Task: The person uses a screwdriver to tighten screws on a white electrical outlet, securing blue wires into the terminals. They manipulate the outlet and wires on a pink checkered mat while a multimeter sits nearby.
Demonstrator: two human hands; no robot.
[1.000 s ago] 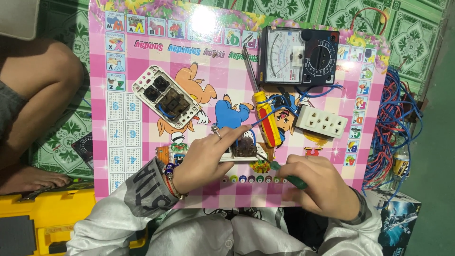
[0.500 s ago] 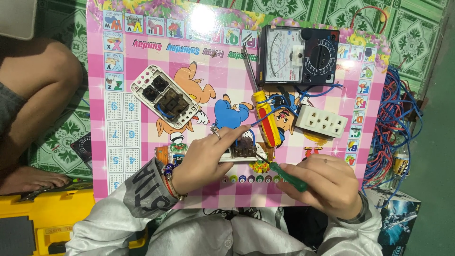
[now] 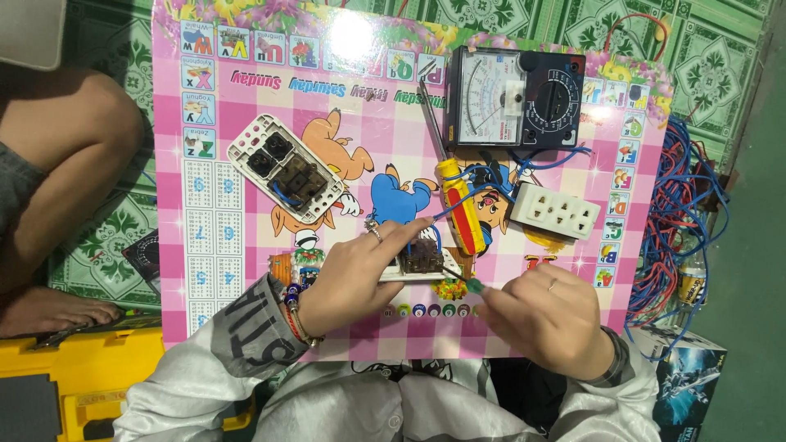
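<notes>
- Spread across the floor: pink cartoon mat [image 3: 246,319], serving as a work surface, with green patterned flooring [image 3: 720,49] around it.
- Parked at the mat's top edge: black dial meter [image 3: 514,98], blue leads trailing down from it.
- Heaped off the right edge: tangle of blue and red wire [image 3: 671,237].
- Lying face-up, upper left of the hands: white switch plate [image 3: 285,178], well apart from the work.
- Resting right of centre: white socket block [image 3: 555,211], and beside it a yellow-and-red screwdriver [image 3: 455,205], untouched.
- Pinned at the mat's lower middle: small switch module [image 3: 419,260], fingers of left hand [image 3: 354,274] closed over its left side.
- Curled shut around a green-handled screwdriver [image 3: 468,283]: right hand [image 3: 550,319], drawn nearer the module than half a second ago, with the tip now lying at the module's right edge.
- Judged from that shift: tool going in at a terminal, wiring work on the module under way.
</notes>
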